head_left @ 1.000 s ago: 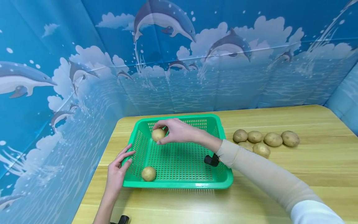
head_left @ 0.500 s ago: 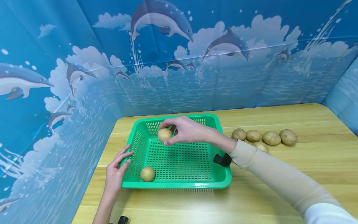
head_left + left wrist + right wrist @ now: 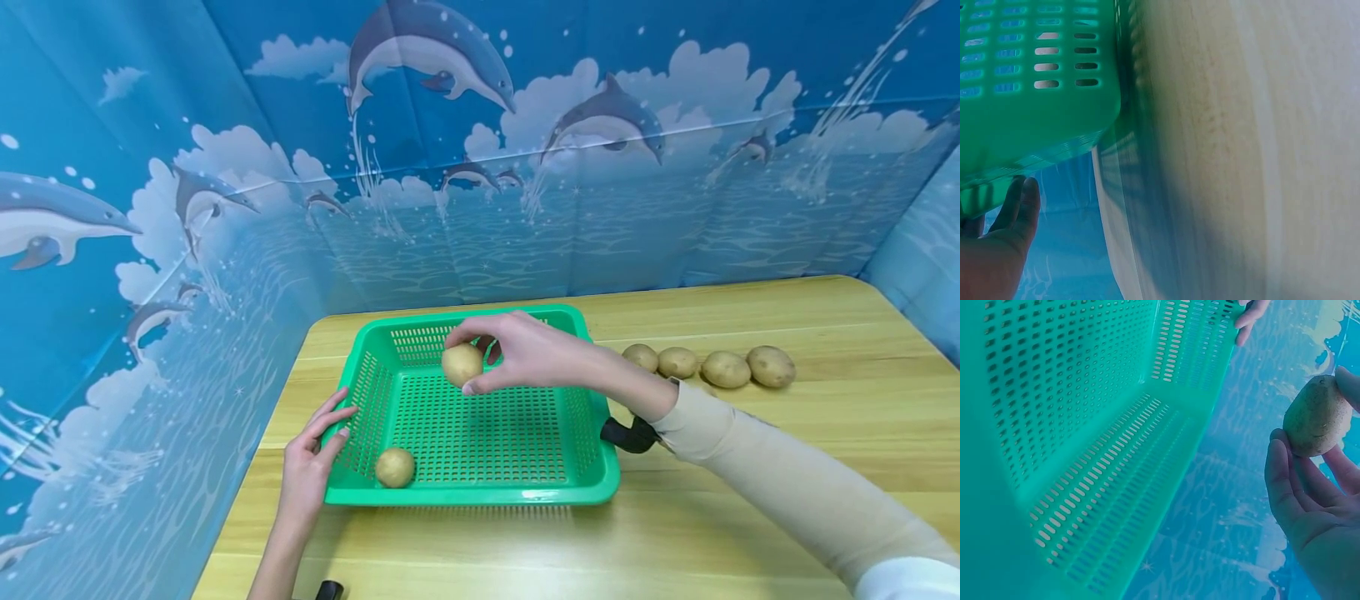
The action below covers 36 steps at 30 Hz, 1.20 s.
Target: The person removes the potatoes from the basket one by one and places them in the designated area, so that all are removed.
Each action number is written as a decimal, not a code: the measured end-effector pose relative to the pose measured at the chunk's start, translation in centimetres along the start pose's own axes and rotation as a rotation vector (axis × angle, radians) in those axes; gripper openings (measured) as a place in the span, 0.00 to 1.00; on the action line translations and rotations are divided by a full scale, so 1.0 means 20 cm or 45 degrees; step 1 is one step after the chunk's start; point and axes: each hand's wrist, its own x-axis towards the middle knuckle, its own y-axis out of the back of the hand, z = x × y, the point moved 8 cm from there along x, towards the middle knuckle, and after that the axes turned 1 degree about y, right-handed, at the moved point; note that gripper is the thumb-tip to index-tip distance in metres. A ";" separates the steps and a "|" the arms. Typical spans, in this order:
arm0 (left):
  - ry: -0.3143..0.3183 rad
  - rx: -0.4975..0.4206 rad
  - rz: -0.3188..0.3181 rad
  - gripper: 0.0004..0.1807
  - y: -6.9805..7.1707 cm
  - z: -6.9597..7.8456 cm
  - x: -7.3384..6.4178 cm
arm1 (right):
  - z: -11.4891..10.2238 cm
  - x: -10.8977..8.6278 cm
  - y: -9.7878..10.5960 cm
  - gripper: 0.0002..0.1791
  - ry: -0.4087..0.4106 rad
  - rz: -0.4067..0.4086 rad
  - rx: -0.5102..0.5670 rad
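In the head view my right hand (image 3: pixel 517 354) holds a potato (image 3: pixel 462 365) between thumb and fingers, over the back middle of a green plastic basket (image 3: pixel 480 495). In the right wrist view this potato (image 3: pixel 1316 417) sits at the fingertips, apart from the basket wall (image 3: pixel 1175 487). My left hand (image 3: pixel 307 467) rests at the basket's left rim with its fingers fairly straight. The left wrist view has those fingers (image 3: pixel 1019 209) against the outer side. Another potato (image 3: pixel 395 468) lies inside the basket at the front left corner.
Several potatoes (image 3: pixel 726 369) lie on the wooden table (image 3: pixel 840 417) right of the basket, some partly hidden by the right arm. A blue curtain printed with dolphins (image 3: pixel 480 233) closes off the back and left sides of the table.
My right hand has drawn to the right over the basket, carrying the potato with it. The left hand stays at the rim, and the basket potato lies where it was.
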 end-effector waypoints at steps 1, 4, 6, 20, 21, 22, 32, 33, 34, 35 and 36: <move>0.002 0.001 0.000 0.15 0.00 0.00 0.00 | 0.00 -0.01 0.01 0.27 -0.004 0.002 -0.010; 0.007 0.001 0.003 0.15 0.00 0.00 0.00 | 0.00 -0.05 0.02 0.27 -0.012 0.014 -0.018; 0.006 -0.001 0.005 0.15 0.00 0.00 0.00 | 0.00 -0.07 0.03 0.27 -0.023 0.023 -0.032; 0.000 0.010 0.001 0.15 0.00 0.01 0.00 | 0.06 -0.26 0.07 0.28 -0.082 0.077 0.070; -0.001 0.013 0.001 0.15 0.00 0.01 0.00 | 0.07 -0.27 0.07 0.28 -0.079 0.086 0.072; -0.002 0.014 0.000 0.15 0.00 0.01 0.00 | 0.07 -0.28 0.08 0.29 -0.081 0.093 0.073; 0.004 0.010 0.002 0.14 0.00 0.01 0.00 | 0.16 -0.45 0.09 0.29 -0.164 0.182 0.066; 0.007 0.011 0.003 0.14 0.00 0.01 0.00 | 0.17 -0.47 0.09 0.29 -0.172 0.191 0.066; 0.011 0.011 0.004 0.14 0.00 0.00 0.00 | 0.18 -0.49 0.09 0.29 -0.178 0.201 0.070; 0.012 0.011 0.005 0.14 0.00 0.00 0.00 | 0.18 -0.51 0.09 0.29 -0.181 0.213 0.074; 0.014 0.010 0.005 0.15 0.00 0.00 0.00 | 0.19 -0.53 0.09 0.29 -0.188 0.225 0.078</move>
